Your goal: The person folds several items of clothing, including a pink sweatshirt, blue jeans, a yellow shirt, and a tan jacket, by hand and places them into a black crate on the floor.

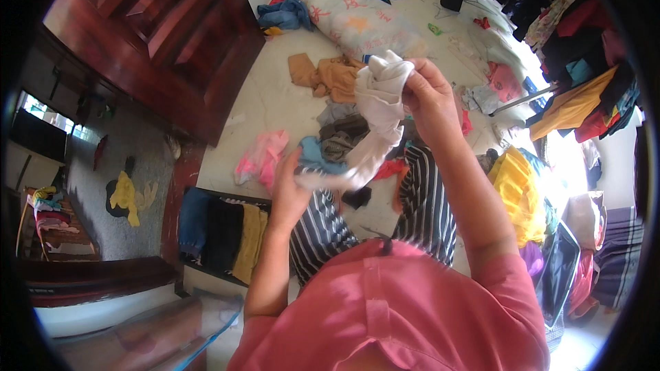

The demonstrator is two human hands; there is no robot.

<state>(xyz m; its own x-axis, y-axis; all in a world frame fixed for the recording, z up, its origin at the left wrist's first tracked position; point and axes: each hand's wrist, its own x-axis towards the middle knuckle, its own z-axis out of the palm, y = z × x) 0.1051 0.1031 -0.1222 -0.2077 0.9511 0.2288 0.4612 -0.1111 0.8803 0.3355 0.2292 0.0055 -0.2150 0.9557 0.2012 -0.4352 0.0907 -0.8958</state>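
Note:
A white cloth garment [382, 98], twisted along its length, hangs in a curve between my two hands. My right hand [430, 95] pinches its bunched upper end between thumb and fingers. Lower down and to the left, my left hand [290, 185] holds the other end, which is blurred. Beneath the garment, on the floor between and beyond my knees, lie a blue cloth [317, 154], a dark grey cloth [343, 139] and a red cloth [390, 169]. Left of these is a pink garment [264, 157]. Tan clothing [335, 77] lies farther out.
A large printed sack [361, 20] lies on the floor ahead, with jeans [285, 14] beside it. A dark red wooden door [170, 36] stands at the left. Folded clothes [224, 232] lie at my left. Clothes hang at the right near a metal bar [523, 100], above a yellow bundle [515, 193].

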